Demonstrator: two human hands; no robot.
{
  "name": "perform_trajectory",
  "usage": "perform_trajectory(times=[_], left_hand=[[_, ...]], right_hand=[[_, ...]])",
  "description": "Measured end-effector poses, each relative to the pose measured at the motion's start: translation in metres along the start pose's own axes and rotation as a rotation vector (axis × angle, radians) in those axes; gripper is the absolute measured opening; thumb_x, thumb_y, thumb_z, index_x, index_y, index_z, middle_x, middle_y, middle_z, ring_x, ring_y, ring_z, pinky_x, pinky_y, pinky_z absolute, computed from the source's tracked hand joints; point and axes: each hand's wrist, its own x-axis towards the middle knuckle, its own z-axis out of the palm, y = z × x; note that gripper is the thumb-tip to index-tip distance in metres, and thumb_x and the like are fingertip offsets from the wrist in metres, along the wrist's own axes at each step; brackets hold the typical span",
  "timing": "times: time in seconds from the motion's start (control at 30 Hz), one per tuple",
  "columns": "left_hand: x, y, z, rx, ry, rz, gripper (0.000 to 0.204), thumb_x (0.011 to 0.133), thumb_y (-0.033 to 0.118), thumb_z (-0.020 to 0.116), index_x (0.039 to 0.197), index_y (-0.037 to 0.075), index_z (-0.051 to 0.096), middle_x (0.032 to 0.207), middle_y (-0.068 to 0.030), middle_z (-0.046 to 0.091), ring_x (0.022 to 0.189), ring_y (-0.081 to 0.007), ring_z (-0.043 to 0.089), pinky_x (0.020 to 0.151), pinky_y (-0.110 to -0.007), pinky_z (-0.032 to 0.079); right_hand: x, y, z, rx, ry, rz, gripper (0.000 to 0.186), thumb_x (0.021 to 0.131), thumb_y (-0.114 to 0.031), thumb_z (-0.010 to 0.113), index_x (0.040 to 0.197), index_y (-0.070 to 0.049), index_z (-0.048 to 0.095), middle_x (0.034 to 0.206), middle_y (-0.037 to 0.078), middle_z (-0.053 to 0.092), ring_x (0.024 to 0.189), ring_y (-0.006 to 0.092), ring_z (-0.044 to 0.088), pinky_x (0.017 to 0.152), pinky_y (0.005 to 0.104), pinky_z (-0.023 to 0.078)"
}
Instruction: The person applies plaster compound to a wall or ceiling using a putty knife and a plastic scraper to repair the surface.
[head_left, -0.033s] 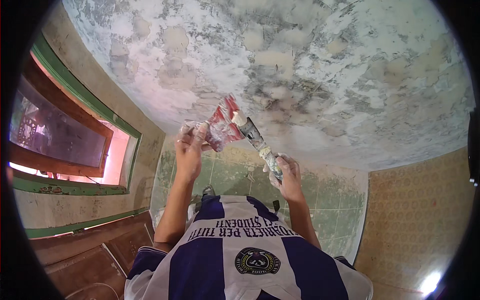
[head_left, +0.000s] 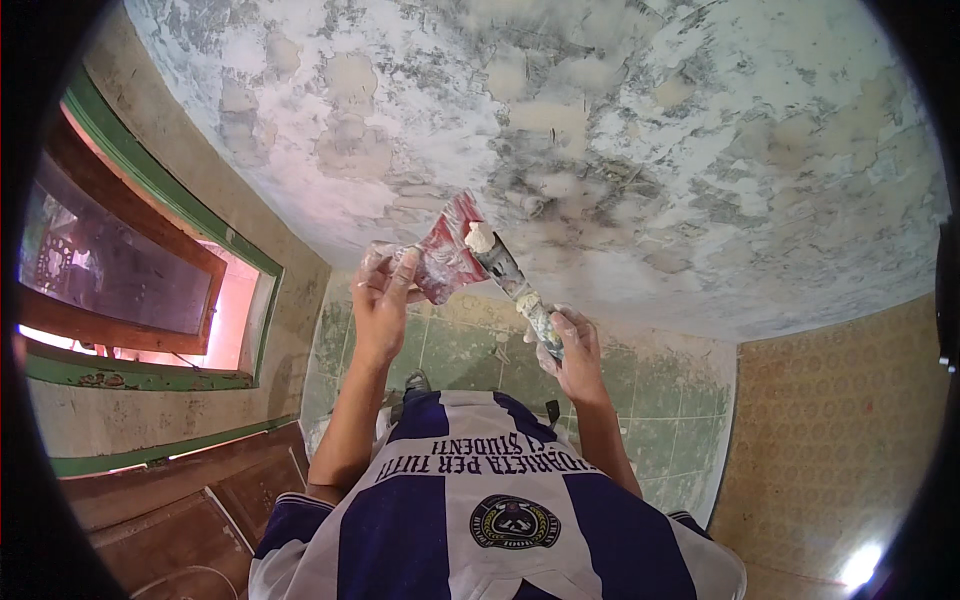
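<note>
My left hand [head_left: 388, 280], smeared with white, grips a red flexible plastic scraper [head_left: 447, 255] whose face is coated with pale putty. My right hand [head_left: 567, 345] is wrapped round the handle of a putty knife [head_left: 507, 275], its blade pointing up and to the left. A lump of cream putty [head_left: 480, 237] sits at the blade's tip, where the knife meets the edge of the red scraper. More putty is stuck near the base of the blade. Both tools are held up before the patchy wall [head_left: 560, 120].
Patchy white and grey filler covers the wall ahead. On the left, a green-framed window [head_left: 255, 330] has its wooden sash [head_left: 130, 260] swung open, above a brown wooden panel [head_left: 200, 510]. Green tiles [head_left: 650, 390] lie below my hands. A patterned tan surface [head_left: 840, 420] is at the right.
The red scraper has shifted slightly against the knife's tip, and its blur has lessened. Both hands keep nearly the same place and grip.
</note>
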Motion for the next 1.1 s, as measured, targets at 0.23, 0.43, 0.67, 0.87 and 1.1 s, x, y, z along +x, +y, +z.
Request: perform_trajectory(times=[0.23, 0.43, 0.67, 0.87, 1.1], left_hand=[[-0.007, -0.003, -0.006, 0.256, -0.062, 0.174, 0.008, 0.096, 0.009, 0.059, 0.100, 0.002, 0.059, 0.087, -0.0040, 0.064, 0.074, -0.0086, 0.061, 0.059, -0.025, 0.053], [0.011, 0.005, -0.018, -0.130, -0.077, -0.272, 0.013, 0.097, 0.012, 0.059, 0.097, -0.001, 0.061, 0.082, -0.0034, 0.063, 0.061, -0.0083, 0.058, 0.054, -0.024, 0.048], [0.013, 0.004, -0.025, -0.269, -0.252, -0.428, 0.019, 0.098, 0.010, 0.056, 0.105, -0.007, 0.061, 0.095, -0.0068, 0.066, 0.081, -0.0124, 0.062, 0.072, -0.025, 0.050], [0.015, 0.018, -0.029, -0.285, -0.121, -0.374, 0.019, 0.098, 0.013, 0.056, 0.104, -0.005, 0.061, 0.092, -0.0068, 0.067, 0.074, -0.0118, 0.064, 0.063, -0.026, 0.053], [0.019, 0.006, -0.021, -0.183, -0.013, -0.225, 0.015, 0.099, 0.016, 0.055, 0.105, 0.002, 0.055, 0.092, -0.0057, 0.065, 0.073, -0.0141, 0.064, 0.065, -0.030, 0.055]], right_hand=[[0.010, -0.010, 0.019, 0.139, -0.127, -0.091, 0.027, 0.097, -0.022, 0.057, 0.108, 0.002, 0.060, 0.080, 0.014, 0.067, 0.044, 0.0088, 0.046, 0.039, 0.0222, 0.032], [0.019, -0.016, -0.010, 0.080, -0.213, -0.236, 0.029, 0.086, -0.022, 0.070, 0.102, 0.000, 0.062, 0.086, 0.014, 0.067, 0.059, 0.0161, 0.058, 0.044, 0.0261, 0.040], [0.040, -0.034, -0.023, -0.401, -0.326, -0.400, 0.033, 0.071, 0.004, 0.077, 0.102, 0.003, 0.067, 0.095, 0.006, 0.067, 0.067, 0.0103, 0.061, 0.054, 0.0219, 0.048], [0.039, -0.042, -0.062, -0.574, -0.237, -0.471, 0.031, 0.072, 0.002, 0.078, 0.101, 0.002, 0.066, 0.095, 0.005, 0.067, 0.072, 0.0095, 0.061, 0.058, 0.0217, 0.050], [0.006, -0.031, -0.036, -0.072, 0.022, -0.200, 0.025, 0.095, -0.017, 0.056, 0.112, 0.001, 0.059, 0.082, 0.014, 0.067, 0.047, 0.0111, 0.051, 0.039, 0.0234, 0.037]])
